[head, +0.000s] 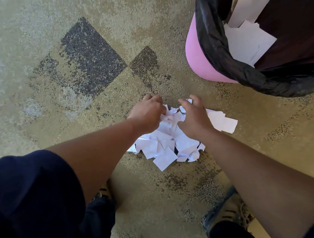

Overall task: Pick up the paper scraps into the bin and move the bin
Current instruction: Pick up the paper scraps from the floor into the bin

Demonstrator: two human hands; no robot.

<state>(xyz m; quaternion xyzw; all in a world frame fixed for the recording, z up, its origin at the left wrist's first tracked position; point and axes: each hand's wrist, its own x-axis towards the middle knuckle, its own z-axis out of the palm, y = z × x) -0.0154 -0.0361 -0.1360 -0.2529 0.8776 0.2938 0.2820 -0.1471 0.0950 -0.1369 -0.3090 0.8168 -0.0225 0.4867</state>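
Note:
A heap of white paper scraps (166,145) lies on the carpet in the middle of the view. My left hand (147,112) rests on the heap's far left side, fingers curled into the scraps. My right hand (194,116) presses on the far right side, fingers spread and bent over the paper. Both hands cup the far part of the heap between them. A pink bin (196,56) with a black liner stands at the top right, with several larger white paper pieces (247,41) inside.
Patterned beige carpet with dark grey patches (91,56) covers the floor. My two shoes (227,211) stand near the bottom, on either side of the heap. Dark blue sleeves and trousers fill the lower left corner.

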